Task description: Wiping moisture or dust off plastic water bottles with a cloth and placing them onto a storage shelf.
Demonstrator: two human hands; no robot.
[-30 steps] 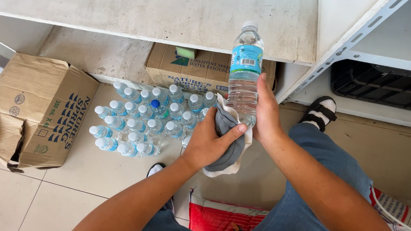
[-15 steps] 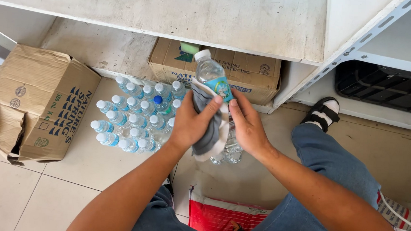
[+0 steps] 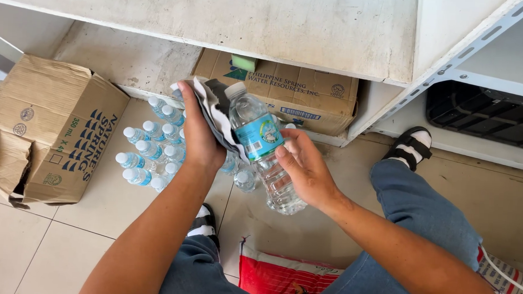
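Note:
My right hand (image 3: 305,169) grips a clear plastic water bottle (image 3: 260,148) with a white cap and a blue-green label, tilted with its cap toward the shelf. My left hand (image 3: 198,132) holds a grey and white cloth (image 3: 217,113) pressed against the bottle's upper side. Both hands hover above a cluster of several small capped water bottles (image 3: 146,154) standing on the tiled floor.
An open torn cardboard box (image 3: 51,126) lies at the left. A second cardboard box (image 3: 302,96) with a green sponge (image 3: 244,62) on it sits under the white shelf (image 3: 249,20). A red bag (image 3: 285,280) lies between my knees; my sandalled foot (image 3: 411,145) is right.
The bottle has gone from upright and raised to tilted and lower. My left hand with the cloth has slid up from the bottle's base to its neck side.

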